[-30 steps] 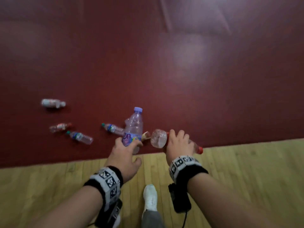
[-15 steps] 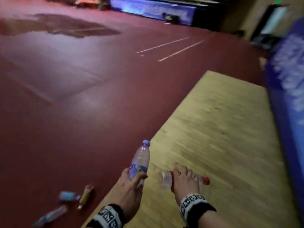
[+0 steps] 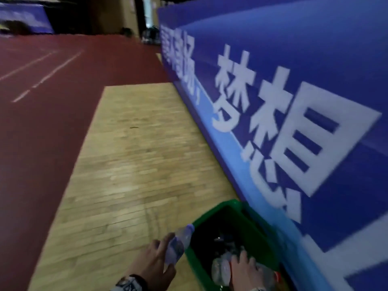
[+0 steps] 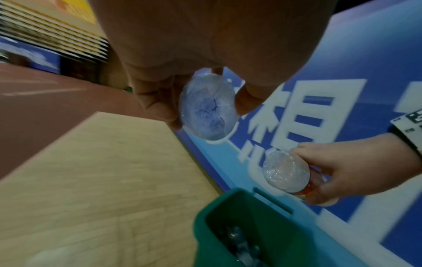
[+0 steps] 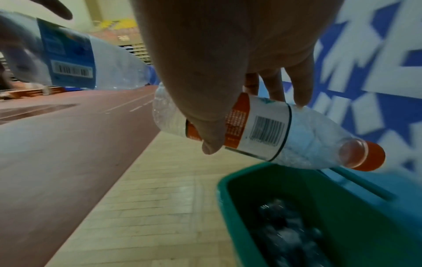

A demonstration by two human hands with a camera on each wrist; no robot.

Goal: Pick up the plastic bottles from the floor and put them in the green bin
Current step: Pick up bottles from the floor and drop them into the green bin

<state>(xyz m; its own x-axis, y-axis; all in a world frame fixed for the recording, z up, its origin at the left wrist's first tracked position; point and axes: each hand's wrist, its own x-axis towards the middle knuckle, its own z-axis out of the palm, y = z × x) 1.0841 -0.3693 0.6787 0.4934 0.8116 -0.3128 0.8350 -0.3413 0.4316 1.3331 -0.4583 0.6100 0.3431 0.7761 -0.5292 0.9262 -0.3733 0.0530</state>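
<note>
We have both bottles at the green bin, which stands on the wooden floor against the blue banner. Our right hand grips the orange-capped bottle sideways over the opening, ready to drop; our left hand clasps the purple-capped bottle at the bin's left rim.

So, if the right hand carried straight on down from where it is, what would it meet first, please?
Probably the bottles already lying in the green bin: the right hand, holding its orange-capped bottle, is over the opening, though depth is unclear.
</note>
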